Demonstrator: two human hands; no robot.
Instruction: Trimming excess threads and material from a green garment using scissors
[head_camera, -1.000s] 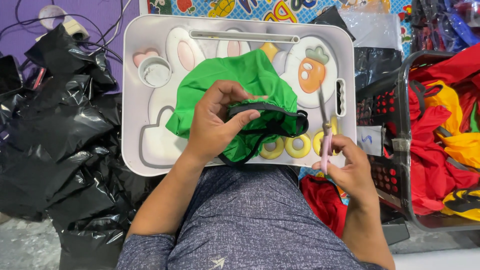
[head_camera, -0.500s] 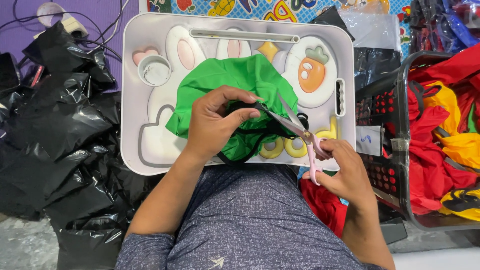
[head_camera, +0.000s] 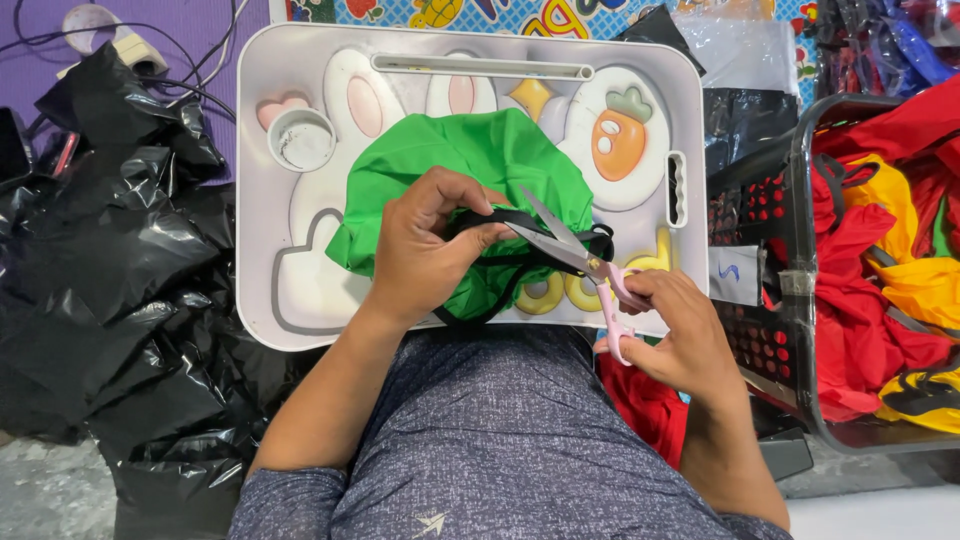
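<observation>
A white lap tray (head_camera: 300, 300) with cartoon shapes carries a green fabric piece (head_camera: 470, 160). The left hand (head_camera: 425, 250) pinches its black strap (head_camera: 500, 218) between closed fingers. The right hand (head_camera: 680, 335) grips pink-handled scissors (head_camera: 580, 260), blades open at the strap.

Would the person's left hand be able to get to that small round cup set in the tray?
Probably yes: the left hand only pinches the black strap on the green cloth, and bare tray lies between it and the cup.

Bare forearms, no sleeves past elbow. Grey-blue heathered garment with small pale arrow-like mark near lower hem.
</observation>
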